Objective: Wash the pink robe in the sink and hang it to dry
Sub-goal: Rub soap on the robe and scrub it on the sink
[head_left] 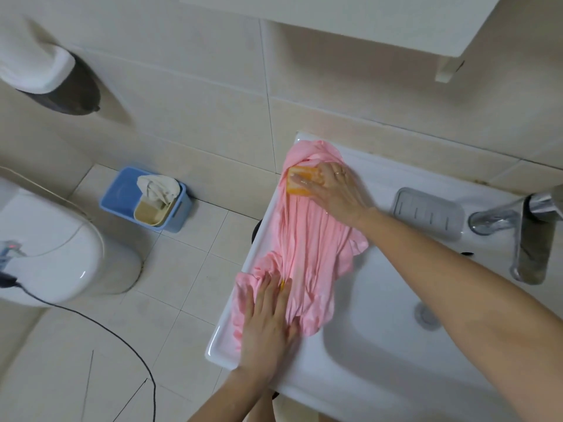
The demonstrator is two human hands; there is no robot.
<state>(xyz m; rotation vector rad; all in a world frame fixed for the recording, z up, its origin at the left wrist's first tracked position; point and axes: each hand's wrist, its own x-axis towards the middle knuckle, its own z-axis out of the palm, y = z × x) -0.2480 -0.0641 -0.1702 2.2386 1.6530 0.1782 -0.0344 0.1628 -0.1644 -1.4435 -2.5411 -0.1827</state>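
Soaping stage, by the look of it; rinsing and hanging not yet done. Between the two grips, pink robe (307, 245) stretched along the ledge of the sink (219, 351), loose folds spilling toward the basin on the inner side of both.

Main risk: wet orange soap bar (300, 181) squirting out from under the right grip (332, 190) and dropping to the floor just beyond it, with that grip working close to the outer edge. Second risk: fabric bunched beside the left grip (268, 318), right at the rim, likely to slide over on any easing of pressure.

Right grip clasped over the soap, fingers curled round it, pressing it into the cloth at the far end, forearm reaching diagonally across the basin. Left grip released and flat, straight fingers pinning the near end of the robe, wrist low over the front edge.
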